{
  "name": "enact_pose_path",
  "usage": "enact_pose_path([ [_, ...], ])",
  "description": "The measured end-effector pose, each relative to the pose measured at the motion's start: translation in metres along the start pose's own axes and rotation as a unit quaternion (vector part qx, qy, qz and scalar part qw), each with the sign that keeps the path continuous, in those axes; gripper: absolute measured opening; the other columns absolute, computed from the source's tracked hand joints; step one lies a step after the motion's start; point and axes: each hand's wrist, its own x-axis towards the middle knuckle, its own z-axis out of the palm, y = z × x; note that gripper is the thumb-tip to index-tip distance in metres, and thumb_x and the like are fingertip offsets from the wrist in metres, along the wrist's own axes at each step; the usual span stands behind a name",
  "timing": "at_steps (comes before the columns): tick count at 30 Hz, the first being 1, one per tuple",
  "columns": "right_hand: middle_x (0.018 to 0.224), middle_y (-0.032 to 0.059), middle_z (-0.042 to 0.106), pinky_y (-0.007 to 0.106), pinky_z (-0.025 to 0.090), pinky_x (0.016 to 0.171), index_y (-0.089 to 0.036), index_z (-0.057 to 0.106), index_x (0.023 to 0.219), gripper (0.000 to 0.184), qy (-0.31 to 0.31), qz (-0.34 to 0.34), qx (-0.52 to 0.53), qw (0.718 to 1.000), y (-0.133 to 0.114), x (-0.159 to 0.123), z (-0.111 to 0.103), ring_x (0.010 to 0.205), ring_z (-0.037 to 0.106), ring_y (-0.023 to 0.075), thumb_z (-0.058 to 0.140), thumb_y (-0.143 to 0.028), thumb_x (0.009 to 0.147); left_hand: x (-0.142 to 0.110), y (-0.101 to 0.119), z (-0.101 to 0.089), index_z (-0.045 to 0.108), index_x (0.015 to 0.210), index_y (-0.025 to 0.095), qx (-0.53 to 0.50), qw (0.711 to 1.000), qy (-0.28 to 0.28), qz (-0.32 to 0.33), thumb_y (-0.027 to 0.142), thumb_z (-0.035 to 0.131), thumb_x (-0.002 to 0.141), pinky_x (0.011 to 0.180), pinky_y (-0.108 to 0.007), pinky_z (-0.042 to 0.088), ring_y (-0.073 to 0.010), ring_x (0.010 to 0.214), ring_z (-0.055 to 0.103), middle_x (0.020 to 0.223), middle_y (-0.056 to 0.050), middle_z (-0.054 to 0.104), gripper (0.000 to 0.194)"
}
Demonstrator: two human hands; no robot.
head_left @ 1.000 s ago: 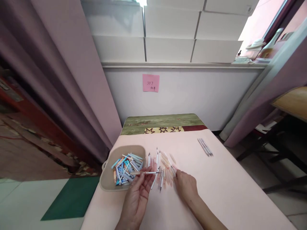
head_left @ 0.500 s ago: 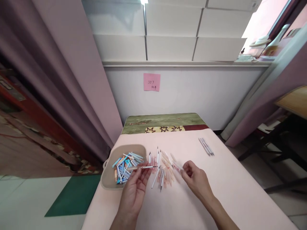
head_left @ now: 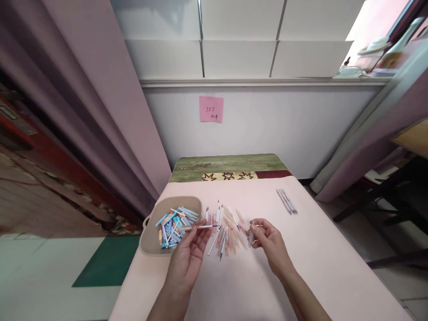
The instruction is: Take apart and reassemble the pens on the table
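Note:
My left hand [head_left: 190, 249] is palm up beside the basket, its thumb and fingers closed on a slim pen [head_left: 204, 227] with a white front and a dark tip pointing right. In my right hand [head_left: 265, 238], thumb and forefinger pinch a short, pale translucent piece [head_left: 250, 240] that looks like a pen cap or barrel. Between the hands lies a loose heap of pinkish, see-through pen parts [head_left: 230, 243], with several white, dark-tipped refills [head_left: 219, 211] among them.
A beige basket [head_left: 147, 243] of blue, white and orange pens stands at the table's left edge. Several grey-white pens [head_left: 286, 201] lie side by side at the right. A pink cloth [head_left: 240, 294] covers the table, and a pink note [head_left: 211, 109] sticks to the wall behind.
My right hand has drawn slightly away from the heap, and the pale piece now shows upright in its fingers. My left hand keeps hold of the pen. The camera view has shifted slightly.

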Motion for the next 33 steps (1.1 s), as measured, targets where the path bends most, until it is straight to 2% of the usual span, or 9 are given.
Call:
enact_pose_path([
  [3, 0.064, -0.0004, 0.059, 0.019, 0.036, 0.042, -0.015, 0.063, 0.095, 0.045, 0.035, -0.013, -0.063, 0.997, 0.011, 0.002, -0.002, 0.05, 0.049, 0.0098, 0.068, -0.055, 0.074, -0.001, -0.004, 0.003, 0.065, 0.086, 0.009, 0.005, 1.0, -0.004, -0.003, 0.001, 0.05, 0.085, 0.08, -0.036, 0.059, -0.0204, 0.083, 0.071, 0.087, -0.014, 0.073, 0.018],
  [5, 0.068, 0.0, 0.058, 0.019, 0.033, 0.039, -0.016, 0.064, 0.099, 0.047, 0.033, 0.009, -0.05, 0.998, 0.013, -0.001, -0.002, 0.047, 0.049, 0.009, 0.063, -0.057, 0.076, -0.002, -0.008, 0.004, 0.065, 0.085, 0.008, 0.016, 1.0, -0.008, 0.003, 0.001, 0.049, 0.085, 0.081, -0.036, 0.059, -0.0206, 0.084, 0.071, 0.089, -0.015, 0.073, 0.018],
  [7, 0.077, 0.0021, 0.061, 0.019, 0.034, 0.038, -0.017, 0.064, 0.103, 0.048, 0.009, 0.029, -0.025, 0.999, 0.009, -0.006, 0.003, 0.049, 0.052, 0.0099, 0.063, -0.057, 0.076, -0.003, -0.011, 0.005, 0.066, 0.086, 0.008, 0.03, 0.999, -0.009, 0.013, 0.001, 0.05, 0.085, 0.081, -0.036, 0.059, -0.0203, 0.083, 0.071, 0.09, -0.015, 0.073, 0.018],
  [9, 0.085, 0.004, 0.063, 0.022, 0.043, 0.044, -0.019, 0.063, 0.108, 0.047, -0.029, 0.03, -0.018, 0.999, -0.001, -0.014, 0.01, 0.058, 0.058, 0.0127, 0.065, -0.053, 0.076, -0.004, -0.014, 0.005, 0.066, 0.087, 0.009, 0.041, 0.999, -0.014, 0.024, 0.002, 0.051, 0.084, 0.082, -0.036, 0.058, -0.0201, 0.083, 0.071, 0.092, -0.015, 0.073, 0.017],
  [11, 0.085, 0.0039, 0.064, 0.026, 0.05, 0.055, -0.02, 0.064, 0.108, 0.043, -0.068, 0.012, -0.043, 0.997, -0.012, -0.022, 0.018, 0.066, 0.06, 0.0149, 0.066, -0.048, 0.076, -0.004, -0.016, 0.005, 0.065, 0.088, 0.01, 0.048, 0.998, -0.023, 0.029, 0.002, 0.053, 0.084, 0.084, -0.037, 0.057, -0.0205, 0.085, 0.071, 0.093, -0.014, 0.073, 0.015],
  [13, 0.08, 0.0029, 0.064, 0.026, 0.05, 0.06, -0.019, 0.067, 0.101, 0.034, -0.078, -0.026, -0.101, 0.991, -0.02, -0.026, 0.024, 0.065, 0.057, 0.0143, 0.066, -0.042, 0.077, -0.005, -0.017, 0.005, 0.065, 0.088, 0.01, 0.05, 0.998, -0.031, 0.036, 0.003, 0.054, 0.083, 0.085, -0.037, 0.057, -0.0207, 0.086, 0.071, 0.093, -0.014, 0.073, 0.014],
  [16, 0.079, 0.0028, 0.064, 0.024, 0.045, 0.06, -0.019, 0.068, 0.09, 0.02, -0.035, -0.105, -0.197, 0.974, -0.023, -0.027, 0.028, 0.064, 0.053, 0.0129, 0.063, -0.035, 0.08, -0.006, -0.014, 0.005, 0.065, 0.09, 0.01, 0.056, 0.996, -0.04, 0.05, 0.005, 0.056, 0.083, 0.087, -0.036, 0.056, -0.0205, 0.087, 0.07, 0.094, -0.015, 0.073, 0.012],
  [20, 0.081, 0.0031, 0.065, 0.023, 0.044, 0.059, -0.02, 0.068, 0.09, 0.015, -0.016, -0.169, -0.243, 0.955, -0.022, -0.024, 0.032, 0.066, 0.054, 0.0135, 0.059, -0.029, 0.082, -0.008, -0.011, 0.005, 0.065, 0.09, 0.01, 0.061, 0.995, -0.047, 0.055, 0.007, 0.058, 0.082, 0.087, -0.036, 0.056, -0.0211, 0.089, 0.07, 0.095, -0.015, 0.073, 0.011],
  [33, 0.084, 0.0026, 0.065, 0.021, 0.046, 0.058, -0.021, 0.067, 0.09, 0.013, -0.038, -0.209, -0.254, 0.944, -0.024, -0.019, 0.042, 0.066, 0.058, 0.0128, 0.057, -0.024, 0.083, -0.007, -0.015, 0.008, 0.065, 0.09, 0.012, 0.065, 0.995, -0.063, 0.039, 0.011, 0.067, 0.077, 0.084, -0.033, 0.056, -0.0202, 0.088, 0.069, 0.095, -0.011, 0.072, 0.013],
])
